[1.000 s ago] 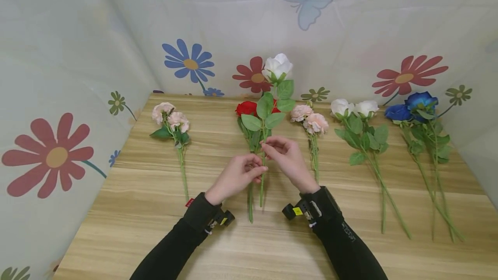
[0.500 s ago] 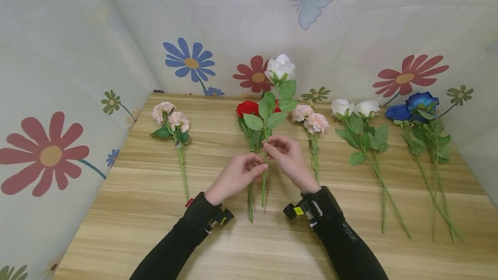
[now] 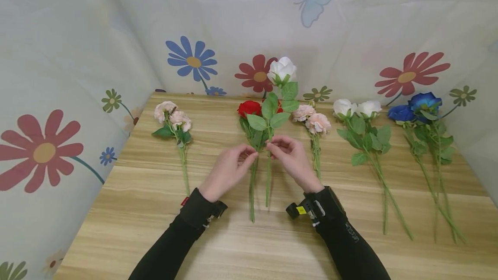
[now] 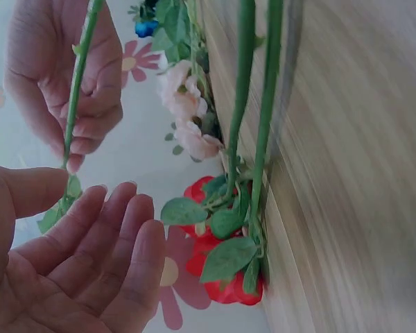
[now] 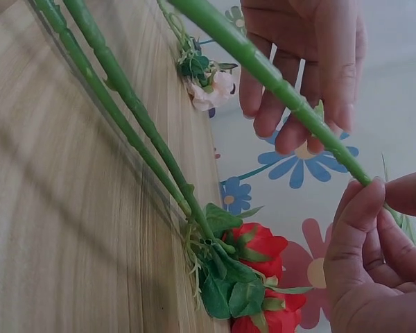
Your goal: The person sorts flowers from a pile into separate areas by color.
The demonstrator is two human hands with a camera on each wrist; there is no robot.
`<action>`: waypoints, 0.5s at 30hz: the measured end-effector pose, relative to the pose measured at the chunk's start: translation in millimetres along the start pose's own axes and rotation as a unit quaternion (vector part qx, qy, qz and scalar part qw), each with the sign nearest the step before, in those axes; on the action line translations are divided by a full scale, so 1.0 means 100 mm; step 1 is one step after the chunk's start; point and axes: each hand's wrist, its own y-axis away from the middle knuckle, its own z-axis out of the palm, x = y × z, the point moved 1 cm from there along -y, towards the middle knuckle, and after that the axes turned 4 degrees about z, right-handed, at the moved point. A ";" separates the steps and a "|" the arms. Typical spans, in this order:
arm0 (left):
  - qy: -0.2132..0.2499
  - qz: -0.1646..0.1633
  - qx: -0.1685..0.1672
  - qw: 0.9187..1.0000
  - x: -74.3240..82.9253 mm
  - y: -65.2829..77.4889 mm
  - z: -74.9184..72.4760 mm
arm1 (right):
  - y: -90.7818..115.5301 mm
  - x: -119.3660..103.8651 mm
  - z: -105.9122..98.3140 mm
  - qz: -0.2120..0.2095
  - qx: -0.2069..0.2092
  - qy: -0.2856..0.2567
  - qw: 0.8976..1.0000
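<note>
My right hand [image 3: 293, 161] pinches the green stem of a white rose [image 3: 282, 71] between thumb and fingertips, just below its leaves. The rose is raised above the table, bloom up, with the lower stem [image 5: 274, 83] hanging free. Close to that stem is my left hand [image 3: 229, 170], its fingers loosely bent and the thumb apart from them in the left wrist view. It grips nothing that I can see. Behind the held rose lie two red roses [image 3: 249, 109], partly hidden by its leaves; both wrist views show their blooms and stems on the table.
Pink flowers [image 3: 180, 120] lie at the left, and more pink flowers [image 3: 318, 123] sit right of the red roses. Further right are white roses [image 3: 368, 108] and blue roses [image 3: 426, 100]. A flower-printed curtain [image 3: 342, 33] backs the wooden table [image 3: 148, 228].
My left hand has shifted slightly up and left, away from the lower stem. The white rose, still pinched by my right hand, has drifted slightly right.
</note>
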 end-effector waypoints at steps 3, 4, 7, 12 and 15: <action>-0.041 0.012 0.010 0.999 0.00 0.00 -0.02 | 0.00 0.00 -0.01 0.005 0.002 0.001 1.000; -0.053 0.013 0.012 0.998 0.01 0.00 -0.03 | 0.00 0.00 -0.02 0.008 0.003 0.002 1.000; -0.084 0.023 0.020 0.996 0.01 0.00 -0.04 | 0.00 0.01 -0.04 0.011 0.003 0.009 1.000; -0.122 0.040 0.025 0.991 0.03 0.00 -0.01 | 0.00 0.05 -0.10 0.010 0.005 0.020 1.000; -0.142 0.057 0.018 0.988 0.05 0.00 0.04 | 0.02 0.09 -0.16 0.008 0.013 0.031 0.999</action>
